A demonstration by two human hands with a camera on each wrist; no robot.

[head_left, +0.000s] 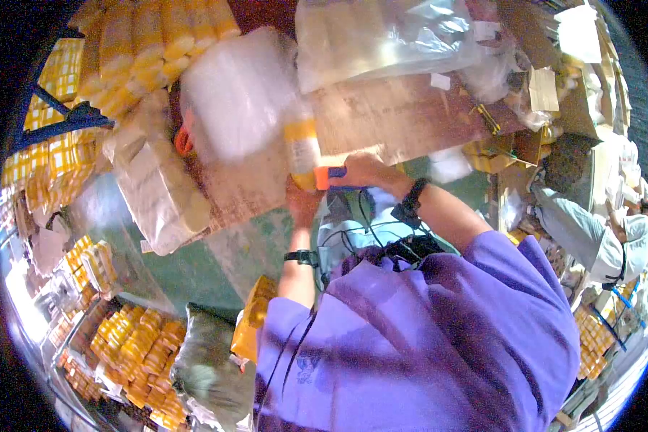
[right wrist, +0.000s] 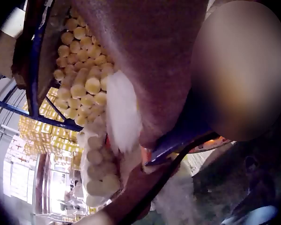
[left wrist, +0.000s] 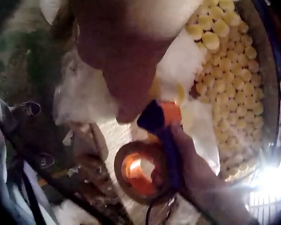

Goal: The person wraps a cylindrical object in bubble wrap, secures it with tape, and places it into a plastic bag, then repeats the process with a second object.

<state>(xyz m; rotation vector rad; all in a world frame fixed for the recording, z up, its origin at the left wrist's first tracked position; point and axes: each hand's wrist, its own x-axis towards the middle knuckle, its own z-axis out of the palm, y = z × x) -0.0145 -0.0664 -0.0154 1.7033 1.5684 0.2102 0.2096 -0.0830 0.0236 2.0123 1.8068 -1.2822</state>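
My right hand (head_left: 367, 171) grips the blue handle of a tape dispenser (head_left: 325, 178) with an orange front part. In the left wrist view its tape roll (left wrist: 119, 173) shows beside the blue frame, with the right hand (left wrist: 194, 164) around the handle. My left hand (head_left: 304, 201) holds the near end of a pale roll (head_left: 306, 153) with yellow-orange bands, right beside the dispenser's front. The left fingers (left wrist: 126, 105) point down close to the dispenser in the left wrist view. In the right wrist view the right hand (right wrist: 145, 70) hides most of the dispenser.
A white plastic-wrapped bundle (head_left: 237, 101) lies on the cardboard-topped table (head_left: 389, 119), with clear plastic bags (head_left: 381, 43) behind. A brown paper package (head_left: 158, 191) sits at the left edge. Stacked yellow-white rolls (head_left: 151, 36) rise behind it. Another person's arm (head_left: 583, 223) shows at right.
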